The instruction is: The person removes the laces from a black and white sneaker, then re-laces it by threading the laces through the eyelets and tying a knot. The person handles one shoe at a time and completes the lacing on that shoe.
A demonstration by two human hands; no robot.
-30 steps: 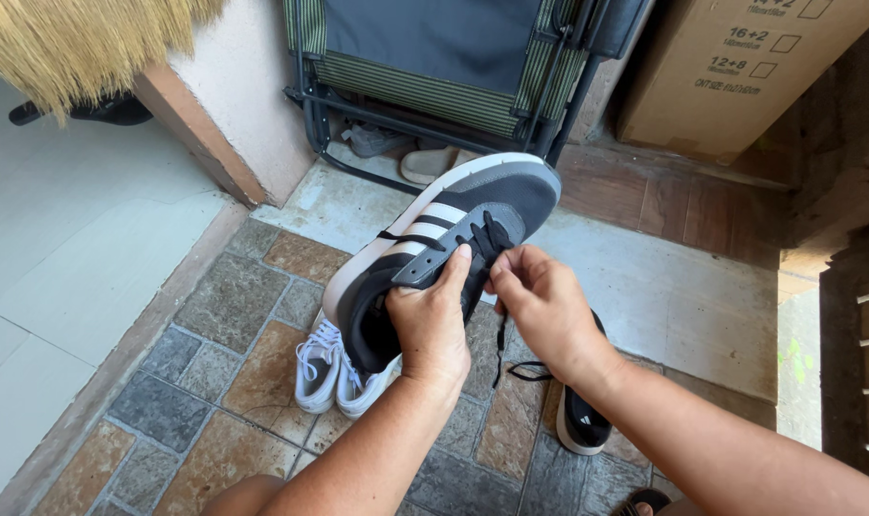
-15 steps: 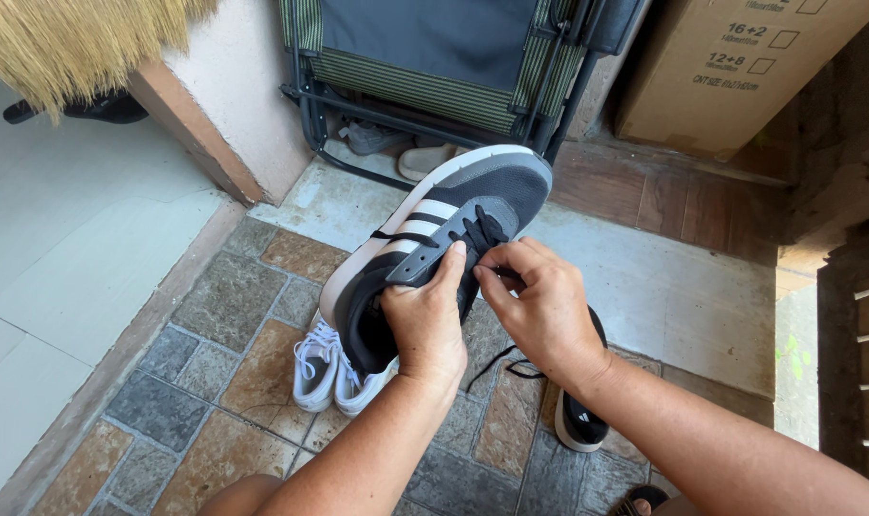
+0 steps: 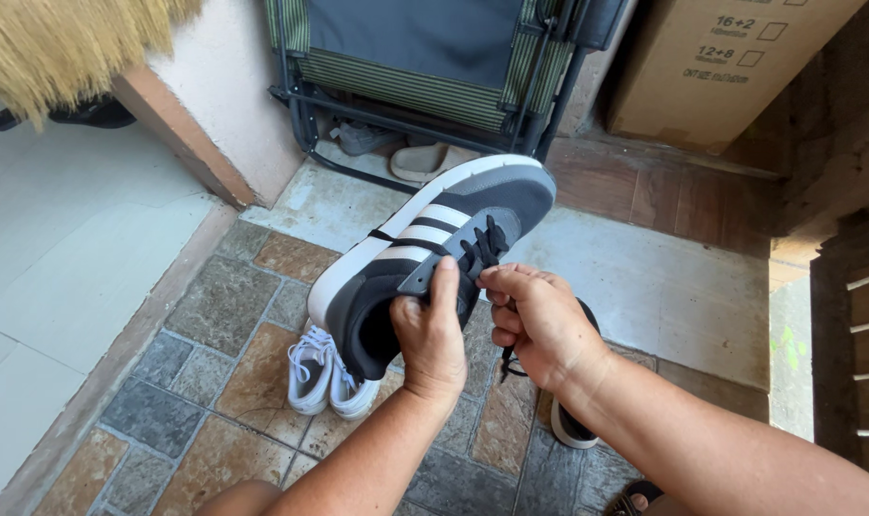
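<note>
I hold a dark grey sneaker (image 3: 453,225) with white stripes and a white sole up above the floor, toe pointing away. My left hand (image 3: 431,334) grips it around the collar and tongue, thumb pressed on the lace area. My right hand (image 3: 539,320) pinches the black shoelace (image 3: 507,361) just right of the eyelets, and the lace end dangles below my fingers. The matching dark sneaker (image 3: 573,425) lies on the floor under my right wrist, mostly hidden.
A pair of white sneakers (image 3: 321,375) rests on the stone tile floor below the held shoe. A folded green-striped chair (image 3: 425,67) leans at the back, with a sandal (image 3: 425,161) beneath it. A cardboard box (image 3: 730,67) stands at the back right. Straw bristles (image 3: 71,43) hang top left.
My right hand has drawn the lace down and closer to me, and the dangling end now hangs shorter. The sneaker has shifted slightly while my left hand keeps its grip.
</note>
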